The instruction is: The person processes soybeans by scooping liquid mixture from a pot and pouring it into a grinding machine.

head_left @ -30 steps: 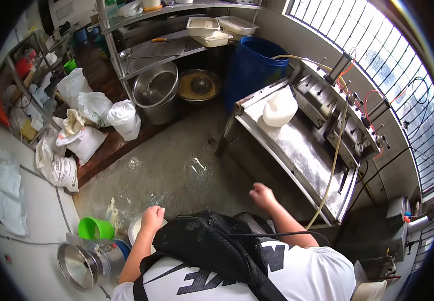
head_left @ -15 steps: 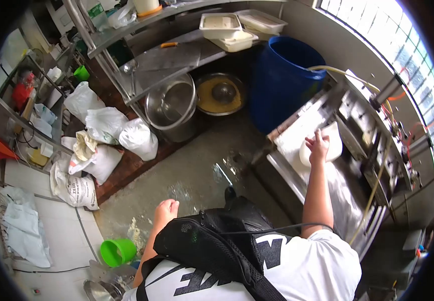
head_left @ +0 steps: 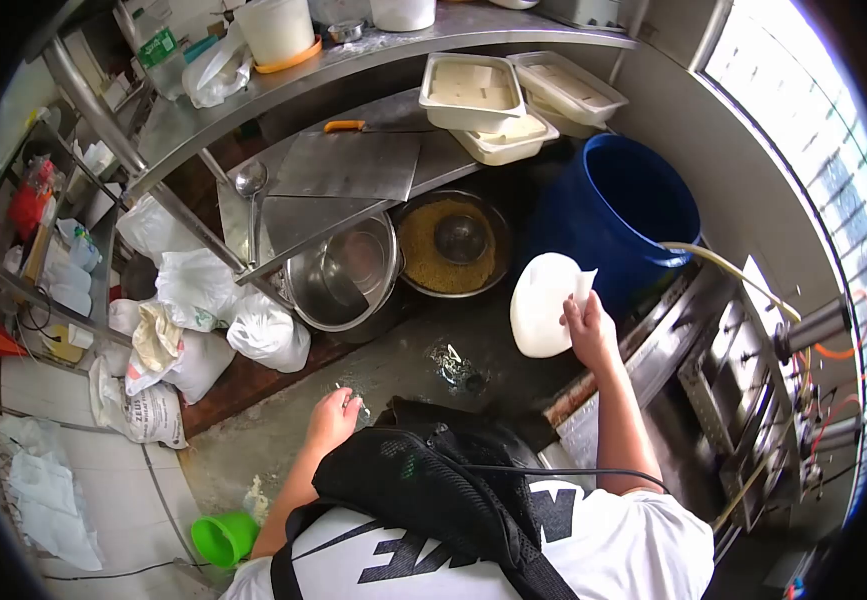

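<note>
Nearest the camera, a black mesh bag covers part of the dark lettering on a white fabric shirt. The left hand is held over the grey floor with fingers curled; a small glint at the fingertips cannot be resolved, so whether it grips anything cannot be told. The right hand is closed on the handle of a rounded white plastic jug, its fingers hiding part of that handle. The jug is raised in front of a blue plastic barrel; contact between them cannot be confirmed.

Beyond, a deep cylindrical steel pot is partly covered by a flat metal shelf. Beside it, a wide round steel bowl contains coarse yellow-brown material. The barrel's interior is dark, its contents indiscernible. Farthest right, the barred window is overexposed.
</note>
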{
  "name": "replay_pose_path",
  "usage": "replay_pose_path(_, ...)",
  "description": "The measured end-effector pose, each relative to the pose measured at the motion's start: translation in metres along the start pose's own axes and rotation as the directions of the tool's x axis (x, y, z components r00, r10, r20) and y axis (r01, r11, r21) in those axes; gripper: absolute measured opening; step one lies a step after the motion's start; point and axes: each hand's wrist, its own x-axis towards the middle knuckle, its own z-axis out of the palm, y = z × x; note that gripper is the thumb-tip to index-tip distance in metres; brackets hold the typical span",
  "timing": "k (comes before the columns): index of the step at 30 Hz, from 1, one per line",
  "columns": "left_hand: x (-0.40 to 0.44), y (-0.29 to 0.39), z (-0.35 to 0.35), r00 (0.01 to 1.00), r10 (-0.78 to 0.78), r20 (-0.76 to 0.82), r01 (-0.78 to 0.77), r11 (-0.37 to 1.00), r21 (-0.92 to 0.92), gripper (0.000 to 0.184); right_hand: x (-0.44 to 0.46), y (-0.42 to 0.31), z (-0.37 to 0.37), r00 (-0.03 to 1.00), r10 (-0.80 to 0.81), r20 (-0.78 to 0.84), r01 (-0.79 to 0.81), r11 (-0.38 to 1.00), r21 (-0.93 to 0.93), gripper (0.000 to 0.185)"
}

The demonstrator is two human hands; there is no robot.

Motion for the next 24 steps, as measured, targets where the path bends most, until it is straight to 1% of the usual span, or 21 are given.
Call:
replay_pose_path(1,0.02,-0.004,0.005,1.0,-0.012,0.022,0.012,1.0,0.004,0.036,0.016,0.005,0.011,0.999,-0.025,0.034,0.027,0.998,-0.054,0.048)
replay_pose_path(2,0.041,-0.01,0.011,0.999,-0.031,0.021,0.031,0.999,-0.008,0.036,0.034,0.022,0.028,0.996,-0.085,0.021,0.087,0.986,-0.143,0.048)
replay_pose_path(3,0.066,-0.017,0.019,0.996,-0.066,0.053,0.068,0.997,-0.039,0.039,0.052,0.035,0.045,0.989,-0.146,0.013,0.145,0.962,-0.23,0.049)
replay_pose_path(4,0.091,-0.022,0.024,0.991,-0.102,0.088,0.108,0.992,-0.067,0.042,0.067,0.012,0.051,0.988,-0.127,0.085,0.144,0.958,-0.247,0.049)
replay_pose_path(5,0.118,-0.025,0.031,0.99,-0.1,0.097,0.109,0.99,-0.088,0.044,0.083,-0.014,0.059,0.982,-0.104,0.156,0.143,0.954,-0.264,0.05)
replay_pose_path(6,0.148,-0.023,0.038,0.989,-0.098,0.109,0.11,0.988,-0.11,0.046,0.102,-0.021,0.077,0.967,-0.075,0.242,0.149,0.941,-0.304,0.051)
replay_pose_path(7,0.181,-0.026,0.049,0.989,-0.091,0.117,0.107,0.985,-0.139,0.049,0.123,-0.034,0.096,0.938,-0.006,0.346,0.142,0.919,-0.368,0.055)
replay_pose_path(9,0.252,-0.012,0.062,0.989,-0.027,0.144,0.053,0.983,-0.178,0.051,0.169,-0.057,0.143,0.829,0.119,0.547,0.223,0.826,-0.518,0.055)
replay_pose_path(11,0.323,0.003,0.078,0.989,-0.005,0.151,0.033,0.982,-0.186,0.051,0.206,-0.08,0.193,0.739,0.028,0.673,0.427,0.754,-0.5,0.052)
replay_pose_path(12,0.359,-0.006,0.1,0.991,0.105,0.078,-0.098,0.991,-0.089,0.055,0.221,-0.105,0.209,0.685,-0.032,0.727,0.524,0.714,-0.463,0.051)
replay_pose_path(13,0.389,0.018,0.089,0.985,0.055,0.166,-0.058,0.998,0.015,0.059,0.236,-0.135,0.221,0.624,-0.088,0.777,0.615,0.668,-0.419,0.05)
replay_pose_path(14,0.42,0.033,0.082,0.98,0.052,0.193,-0.07,0.994,0.089,0.063,0.25,-0.162,0.228,0.566,-0.161,0.809,0.688,0.633,-0.355,0.048)
replay_pose_path(15,0.45,0.032,0.093,0.992,0.038,0.122,-0.052,0.992,0.114,0.066,0.262,-0.187,0.231,0.5,-0.23,0.835,0.752,0.592,-0.288,0.046)
replay_pose_path(16,0.484,0.027,0.095,0.978,0.173,0.114,-0.198,0.938,0.284,0.072,0.275,-0.213,0.232,0.482,-0.243,0.842,0.786,0.544,-0.293,0.041)
replay_pose_path(17,0.52,0.032,0.093,0.989,0.082,0.125,-0.119,0.936,0.33,0.074,0.288,-0.234,0.227,0.463,-0.255,0.849,0.817,0.493,-0.297,0.038)
replay_pose_path(18,0.547,0.036,0.093,0.991,-0.01,0.131,-0.041,0.925,0.379,0.077,0.301,-0.244,0.219,0.501,-0.257,0.826,0.8,0.503,-0.329,0.037)
replay_pose_path(20,0.572,0.021,0.091,0.995,0.091,0.049,-0.103,0.898,0.428,0.082,0.33,-0.247,0.195,0.58,-0.29,0.761,0.764,0.517,-0.386,0.035)
replay_pose_path(21,0.572,0.031,0.083,0.994,0.092,0.065,-0.111,0.896,0.43,0.082,0.347,-0.248,0.173,0.654,-0.195,0.731,0.681,0.573,-0.456,0.036)
replay_pose_path(22,0.566,0.052,0.063,0.997,-0.068,0.048,0.04,0.9,0.433,0.084,0.368,-0.221,0.155,0.69,-0.262,0.675,0.668,0.588,-0.455,0.041)
replay_pose_path(23,0.562,0.063,0.053,0.973,-0.227,0.03,0.191,0.878,0.439,0.087,0.384,-0.215,0.126,0.791,-0.131,0.598,0.524,0.649,-0.551,0.044)
replay_pose_path(24,0.564,0.049,0.064,0.973,-0.226,0.041,0.184,0.874,0.45,0.087,0.393,-0.202,0.094,0.877,-0.208,0.434,0.447,0.684,-0.576,0.042)
